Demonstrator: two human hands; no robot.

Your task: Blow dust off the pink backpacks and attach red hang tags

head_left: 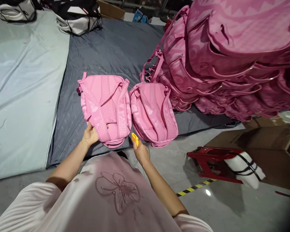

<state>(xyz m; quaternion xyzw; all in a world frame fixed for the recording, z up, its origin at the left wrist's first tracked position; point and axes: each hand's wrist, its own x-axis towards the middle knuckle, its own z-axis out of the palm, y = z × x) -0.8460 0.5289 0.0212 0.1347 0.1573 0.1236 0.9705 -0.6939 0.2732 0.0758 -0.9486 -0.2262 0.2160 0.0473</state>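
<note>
Two pink backpacks lie side by side, straps facing up, near the front edge of the dark cloth. At the lower left side of the left backpack point(110, 112), my left hand point(90, 134) grips its edge, with some fingers hidden by the bag. My right hand point(141, 151) is closed around small yellow-handled thread snips point(135, 139). Their thin metal tip points at the lower right side of that same backpack, close to the gap between the two. The right backpack point(154, 112) rests just beyond the snips, touched by neither hand.
A tall pile of pink backpacks point(232, 64) rises at the right. Black-and-white bags point(78, 19) sit at the back left. A pale cloth point(24, 87) adjoins the dark cloth point(94, 48). Right of me stand a red stool point(203, 161) with a white bundle and a cardboard box point(263, 145).
</note>
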